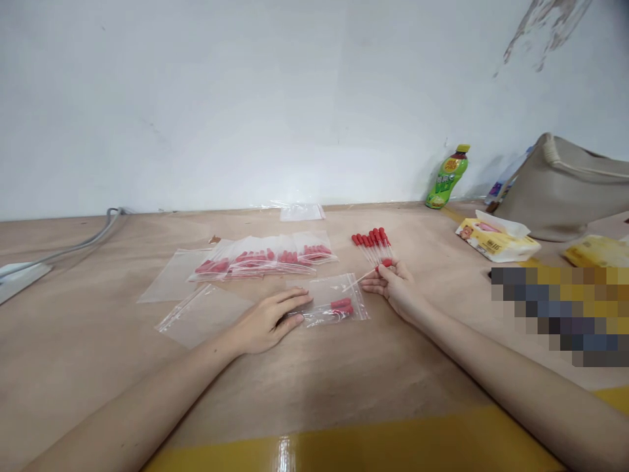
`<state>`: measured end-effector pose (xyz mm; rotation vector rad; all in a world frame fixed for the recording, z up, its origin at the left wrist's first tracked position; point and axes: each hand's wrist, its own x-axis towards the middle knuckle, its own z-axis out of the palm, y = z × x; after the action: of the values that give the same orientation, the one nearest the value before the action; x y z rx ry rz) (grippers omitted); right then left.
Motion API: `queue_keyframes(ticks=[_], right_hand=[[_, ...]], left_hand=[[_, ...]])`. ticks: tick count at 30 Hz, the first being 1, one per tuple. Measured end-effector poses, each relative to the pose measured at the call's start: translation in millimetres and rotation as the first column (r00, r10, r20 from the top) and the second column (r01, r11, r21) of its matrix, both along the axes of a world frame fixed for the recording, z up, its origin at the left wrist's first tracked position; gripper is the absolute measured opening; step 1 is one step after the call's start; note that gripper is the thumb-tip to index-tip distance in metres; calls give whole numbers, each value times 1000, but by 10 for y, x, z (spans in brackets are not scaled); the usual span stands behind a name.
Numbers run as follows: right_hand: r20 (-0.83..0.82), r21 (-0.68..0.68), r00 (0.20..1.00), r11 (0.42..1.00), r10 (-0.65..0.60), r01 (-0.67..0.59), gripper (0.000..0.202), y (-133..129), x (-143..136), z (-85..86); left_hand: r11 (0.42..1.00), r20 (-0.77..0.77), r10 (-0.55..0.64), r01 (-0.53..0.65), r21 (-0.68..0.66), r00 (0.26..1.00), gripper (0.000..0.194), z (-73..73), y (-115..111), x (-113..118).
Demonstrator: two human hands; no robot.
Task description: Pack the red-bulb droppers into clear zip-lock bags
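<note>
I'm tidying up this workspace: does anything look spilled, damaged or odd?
Yes: a brownish patch breaks up the otherwise pale wall at upper right, perhaps stained or peeling. No spill shows around the zip bag at the left hand.

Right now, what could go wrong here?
The stick in the right hand might snag on the bag, since it crosses the bag's right edge in view. The bag could shift, as the left hand is only at its left end. The right hand might brush the loose sticks just beyond it.
</note>
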<state>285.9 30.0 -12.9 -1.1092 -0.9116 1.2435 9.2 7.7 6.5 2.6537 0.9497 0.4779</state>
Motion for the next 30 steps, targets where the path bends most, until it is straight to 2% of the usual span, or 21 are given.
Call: queue_keyframes(ticks=[2,4,6,8,11,13,15,20,23,26,30], right_hand=[[15,-49,998,997,64,-63,23,-1,39,4],[116,-81,976,982,182,-173,20,-4,96,25],[282,-113,899,942,336,-317,22,-2,165,58],[438,-118,778,886,451,-448,25,10,226,90],[609,-30,636,814,475,-580,27,30,260,119],[671,41,589,771,450,-636,27,32,238,122],[690,98,594,760,414,-643,27,26,196,112],[686,88,668,878,289,-470,28,28,90,40],[699,78,670,905,250,-419,24,50,59,-6],[715,61,651,905,254,-421,21,62,60,-22],[700,78,642,861,312,-503,25,32,50,-14]], left_hand=[[1000,-1,3,-3,4,1000,38,10,-2,7],[1000,-5,8,-8,5,1000,39,17,-2,10],[1000,-7,11,-11,4,1000,39,19,-2,9],[1000,-8,11,-11,1,1000,40,17,-1,6],[1000,-8,10,-10,-1,1000,40,12,1,2],[1000,-6,7,-7,3,1000,41,10,5,0],[1000,-5,3,-2,8,1000,41,8,8,-1],[1000,-8,-4,4,13,1000,42,3,10,-4],[1000,-3,2,-2,8,1000,42,0,8,-4],[1000,-6,6,-6,6,1000,42,-2,7,-4],[1000,-4,-1,1,19,1000,41,-2,7,-4]])
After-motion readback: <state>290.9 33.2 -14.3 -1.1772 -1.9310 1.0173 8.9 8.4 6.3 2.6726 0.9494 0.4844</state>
